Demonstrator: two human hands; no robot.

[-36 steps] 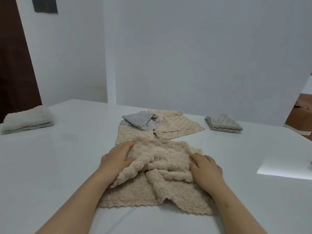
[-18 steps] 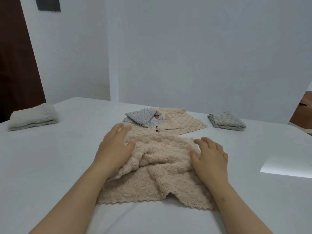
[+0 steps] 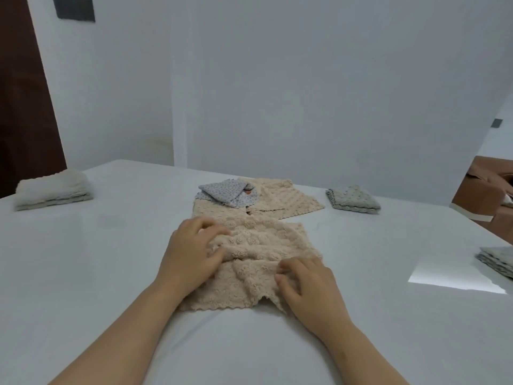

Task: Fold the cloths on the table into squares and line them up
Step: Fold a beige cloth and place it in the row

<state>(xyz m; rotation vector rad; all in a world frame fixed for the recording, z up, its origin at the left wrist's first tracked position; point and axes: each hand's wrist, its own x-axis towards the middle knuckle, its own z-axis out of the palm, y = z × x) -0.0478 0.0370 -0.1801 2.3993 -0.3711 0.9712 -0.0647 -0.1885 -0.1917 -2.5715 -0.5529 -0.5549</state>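
a white table [image 3: 111, 259] is backed by pale walls. a rumpled beige cloth [image 3: 258, 245] is spread between the hands; it is pressed by the left hand [image 3: 191, 254] with fingers loosely spread, and pinched by the curled right hand [image 3: 308, 284]. just beyond, a second beige cloth [image 3: 288, 201] is overlapped by a patterned cloth [image 3: 224, 194].

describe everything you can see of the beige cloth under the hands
The beige cloth looks like soft, fluffy terry with a bumpy pattern and a scalloped edge. It lies rumpled and partly folded on the white table, with a thick ridge across its middle and a notch in the near edge. The left hand rests on its left side; the right hand pinches it near the right. Its far edge meets a second beige cloth.
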